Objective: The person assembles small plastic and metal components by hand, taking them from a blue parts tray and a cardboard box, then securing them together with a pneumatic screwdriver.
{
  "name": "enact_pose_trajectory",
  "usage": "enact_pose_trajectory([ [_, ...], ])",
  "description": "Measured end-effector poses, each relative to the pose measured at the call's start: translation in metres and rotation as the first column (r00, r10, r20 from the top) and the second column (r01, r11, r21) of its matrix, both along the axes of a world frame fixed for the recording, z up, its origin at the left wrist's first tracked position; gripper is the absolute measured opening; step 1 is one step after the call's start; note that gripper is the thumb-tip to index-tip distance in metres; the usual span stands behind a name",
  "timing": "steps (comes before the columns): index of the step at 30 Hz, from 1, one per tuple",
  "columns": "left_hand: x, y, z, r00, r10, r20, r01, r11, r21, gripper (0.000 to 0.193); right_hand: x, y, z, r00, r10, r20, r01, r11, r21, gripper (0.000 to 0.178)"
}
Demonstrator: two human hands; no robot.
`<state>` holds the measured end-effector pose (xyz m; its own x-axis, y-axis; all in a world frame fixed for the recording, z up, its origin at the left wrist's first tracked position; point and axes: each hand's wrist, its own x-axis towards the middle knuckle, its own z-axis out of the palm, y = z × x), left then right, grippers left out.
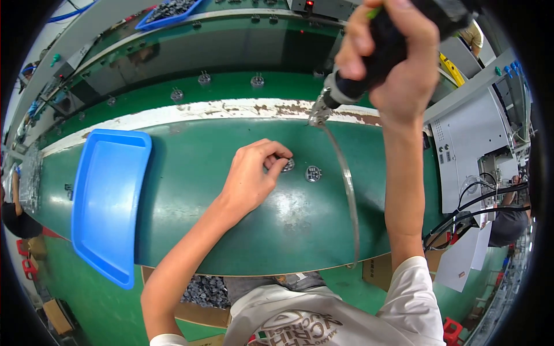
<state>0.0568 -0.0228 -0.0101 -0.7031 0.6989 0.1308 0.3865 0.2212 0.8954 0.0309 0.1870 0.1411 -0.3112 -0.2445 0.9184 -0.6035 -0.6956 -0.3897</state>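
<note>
My left hand pinches a small round grey part on the green workbench. A similar round part lies just to its right, apart from my fingers. Up at the right, my right hand is wrapped round a black power screwdriver, its metal nose angled down and left. That nose hangs over the bench's far part, away from both round parts. From near it, a clear tube curves down across the bench to the front edge. The driver's top end is partly cut off by the frame.
At the left stands a blue tray. Beyond a worn white strip, several small round parts sit on a green belt. A blue bin of dark pieces is farther back. White equipment with black cables borders the right; other people are visible at both sides.
</note>
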Motion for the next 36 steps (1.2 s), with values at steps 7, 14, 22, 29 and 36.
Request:
enact_pose_trajectory([
  [7,-0.018,0.016,-0.010,1.000,-0.007,-0.012,0.008,0.996,0.094,0.010,0.023,0.059,-0.032,0.992,-0.069,0.103,0.070,0.998,-0.008,0.028],
  [14,-0.013,0.017,-0.006,0.997,-0.013,-0.079,0.032,0.966,0.255,0.011,0.052,0.081,-0.064,0.980,-0.089,0.175,0.100,0.993,-0.059,0.028],
  [22,-0.011,0.015,-0.015,0.984,-0.179,0.007,0.167,0.931,0.325,0.013,0.065,0.100,-0.077,0.959,-0.131,0.250,0.153,0.986,-0.068,0.028],
  [29,-0.014,0.013,-0.017,0.958,-0.239,0.156,0.159,0.901,0.405,0.016,0.069,0.087,-0.075,0.941,-0.167,0.293,0.191,0.980,-0.053,0.029],
  [36,-0.019,0.014,-0.023,0.927,-0.265,0.265,0.110,0.868,0.484,0.024,0.073,0.058,-0.067,0.926,-0.193,0.323,0.217,0.975,-0.038,0.029],
])
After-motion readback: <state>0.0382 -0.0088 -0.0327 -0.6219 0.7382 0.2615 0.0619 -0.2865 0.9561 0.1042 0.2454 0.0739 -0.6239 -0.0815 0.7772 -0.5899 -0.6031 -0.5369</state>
